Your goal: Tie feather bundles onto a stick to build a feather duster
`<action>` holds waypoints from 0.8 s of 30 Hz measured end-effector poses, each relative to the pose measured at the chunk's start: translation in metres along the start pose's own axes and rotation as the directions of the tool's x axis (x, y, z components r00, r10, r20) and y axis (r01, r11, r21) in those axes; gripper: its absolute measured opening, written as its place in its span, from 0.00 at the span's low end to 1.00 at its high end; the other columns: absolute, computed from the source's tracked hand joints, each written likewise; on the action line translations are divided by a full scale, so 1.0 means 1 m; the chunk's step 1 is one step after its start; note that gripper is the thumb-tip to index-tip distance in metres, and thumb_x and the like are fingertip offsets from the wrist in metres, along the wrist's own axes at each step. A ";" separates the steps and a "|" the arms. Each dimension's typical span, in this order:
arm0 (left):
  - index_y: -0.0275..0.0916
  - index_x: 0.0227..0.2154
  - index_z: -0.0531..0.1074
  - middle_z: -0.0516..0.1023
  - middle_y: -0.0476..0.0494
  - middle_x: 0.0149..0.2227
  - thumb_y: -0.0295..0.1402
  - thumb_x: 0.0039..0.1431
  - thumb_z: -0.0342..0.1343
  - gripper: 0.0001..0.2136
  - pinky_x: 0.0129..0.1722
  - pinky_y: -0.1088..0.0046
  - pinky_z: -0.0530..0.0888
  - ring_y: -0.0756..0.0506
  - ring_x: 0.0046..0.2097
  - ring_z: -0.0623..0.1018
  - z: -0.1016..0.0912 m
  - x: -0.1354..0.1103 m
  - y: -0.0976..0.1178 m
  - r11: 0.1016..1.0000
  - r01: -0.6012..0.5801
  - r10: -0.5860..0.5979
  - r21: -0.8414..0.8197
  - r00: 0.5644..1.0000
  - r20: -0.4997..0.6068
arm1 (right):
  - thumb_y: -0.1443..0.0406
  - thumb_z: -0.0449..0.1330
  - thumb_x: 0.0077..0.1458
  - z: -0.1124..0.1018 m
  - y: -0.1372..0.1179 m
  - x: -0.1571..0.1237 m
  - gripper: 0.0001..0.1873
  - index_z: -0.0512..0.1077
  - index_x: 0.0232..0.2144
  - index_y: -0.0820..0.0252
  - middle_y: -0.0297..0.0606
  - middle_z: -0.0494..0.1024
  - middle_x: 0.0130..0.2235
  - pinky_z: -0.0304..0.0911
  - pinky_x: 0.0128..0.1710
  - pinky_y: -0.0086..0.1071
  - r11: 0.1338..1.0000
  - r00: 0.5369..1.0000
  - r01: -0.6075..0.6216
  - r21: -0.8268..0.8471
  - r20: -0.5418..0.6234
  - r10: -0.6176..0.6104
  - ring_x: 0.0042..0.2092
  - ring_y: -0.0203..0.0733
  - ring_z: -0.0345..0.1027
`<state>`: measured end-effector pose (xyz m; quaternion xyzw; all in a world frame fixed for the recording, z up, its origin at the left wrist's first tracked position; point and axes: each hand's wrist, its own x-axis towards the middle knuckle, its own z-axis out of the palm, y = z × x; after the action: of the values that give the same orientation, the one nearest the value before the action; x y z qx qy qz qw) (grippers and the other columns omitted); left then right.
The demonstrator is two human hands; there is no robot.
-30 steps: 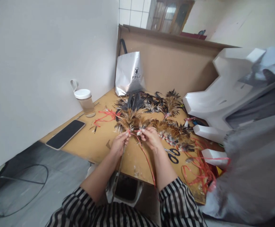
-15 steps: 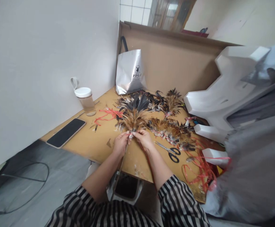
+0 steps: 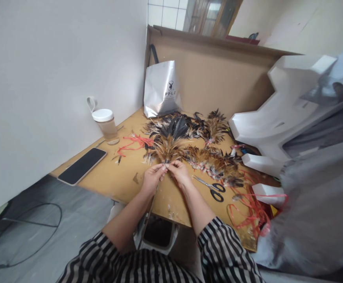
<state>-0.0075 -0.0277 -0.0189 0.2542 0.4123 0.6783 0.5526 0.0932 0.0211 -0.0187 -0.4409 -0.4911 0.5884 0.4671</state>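
My left hand [image 3: 151,179] and my right hand [image 3: 179,173] meet at the base of a brown feather bundle [image 3: 168,148] on the wooden table [image 3: 121,177]. Both pinch the bundle's stem, fingertips close together. A thin rod or stick runs from my left hand down toward my lap. More feather bundles [image 3: 215,163] lie in a row to the right and behind. Black-handled scissors [image 3: 212,188] rest just right of my right hand.
A phone [image 3: 82,166] lies at the table's left edge, a lidded cup [image 3: 106,125] behind it. A silver bag [image 3: 162,90] leans on a cardboard panel. Red string [image 3: 248,214] tangles at the right, beside white foam pieces [image 3: 266,125] and grey fabric.
My hands have drawn together at the bundle's base; a second ago they were apart, with red string between them. The scissors show in full now.
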 end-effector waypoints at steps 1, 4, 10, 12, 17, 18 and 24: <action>0.32 0.29 0.73 0.73 0.48 0.22 0.35 0.36 0.66 0.15 0.18 0.81 0.58 0.56 0.20 0.65 -0.001 0.001 -0.001 1.000 -0.001 0.001 -0.001 1.000 -0.003 | 0.54 0.67 0.33 0.000 0.000 0.000 0.19 0.64 0.20 0.60 0.28 0.70 0.19 0.52 0.20 0.24 1.000 1.000 0.002 0.000 0.000 -0.002 0.20 0.31 0.58; 0.32 0.29 0.72 0.72 0.49 0.22 0.35 0.37 0.66 0.15 0.17 0.81 0.56 0.57 0.19 0.63 -0.004 0.004 -0.002 1.000 -0.008 0.008 -0.002 1.000 0.015 | 0.55 0.66 0.35 0.002 -0.004 -0.002 0.17 0.66 0.21 0.60 0.30 0.70 0.21 0.56 0.25 0.25 0.999 0.999 0.052 -0.015 -0.012 -0.052 0.23 0.32 0.60; 0.32 0.26 0.71 0.70 0.50 0.20 0.35 0.39 0.65 0.13 0.17 0.81 0.55 0.58 0.18 0.62 -0.009 0.007 0.003 1.000 -0.018 0.019 -0.025 0.999 0.039 | 0.55 0.65 0.37 0.002 -0.018 -0.009 0.17 0.71 0.28 0.60 0.35 0.75 0.28 0.60 0.31 0.27 0.995 0.996 0.089 -0.039 0.021 -0.088 0.30 0.35 0.66; 0.32 0.26 0.71 0.69 0.51 0.19 0.35 0.38 0.65 0.13 0.17 0.81 0.55 0.57 0.18 0.62 -0.010 0.007 0.008 0.999 -0.026 0.027 -0.023 0.999 0.040 | 0.55 0.66 0.36 0.002 -0.019 -0.011 0.19 0.72 0.30 0.60 0.34 0.74 0.27 0.59 0.27 0.25 1.000 0.992 -0.001 -0.001 0.127 0.001 0.27 0.33 0.65; 0.33 0.26 0.71 0.72 0.49 0.21 0.36 0.39 0.65 0.13 0.16 0.81 0.56 0.56 0.19 0.63 -0.015 0.010 0.023 0.994 -0.090 0.088 0.055 0.996 0.036 | 0.54 0.64 0.38 0.002 -0.018 -0.016 0.18 0.73 0.28 0.62 0.25 0.63 0.15 0.42 0.15 0.23 0.980 0.925 -0.196 0.046 0.340 0.169 0.14 0.25 0.45; 0.33 0.27 0.72 0.72 0.49 0.21 0.35 0.39 0.65 0.12 0.16 0.81 0.56 0.56 0.18 0.63 -0.016 0.010 0.026 0.991 -0.109 0.108 0.081 0.994 0.023 | 0.54 0.63 0.40 0.003 -0.019 -0.018 0.17 0.73 0.28 0.62 0.23 0.60 0.13 0.39 0.15 0.23 0.984 0.927 -0.175 0.029 0.341 0.154 0.14 0.25 0.41; 0.37 0.30 0.76 0.77 0.44 0.29 0.27 0.41 0.63 0.10 0.34 0.74 0.69 0.48 0.31 0.73 -0.019 -0.001 0.043 0.899 -0.322 0.293 0.298 0.946 0.139 | 0.58 0.54 0.52 0.012 -0.028 -0.035 0.13 0.76 0.29 0.57 0.35 0.75 0.27 0.58 0.31 0.29 0.838 0.862 0.464 -0.289 0.366 -0.351 0.29 0.37 0.65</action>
<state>-0.0458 -0.0364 0.0076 0.4319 0.4447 0.6699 0.4087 0.0912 -0.0126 0.0124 -0.3104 -0.7401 0.4312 0.4123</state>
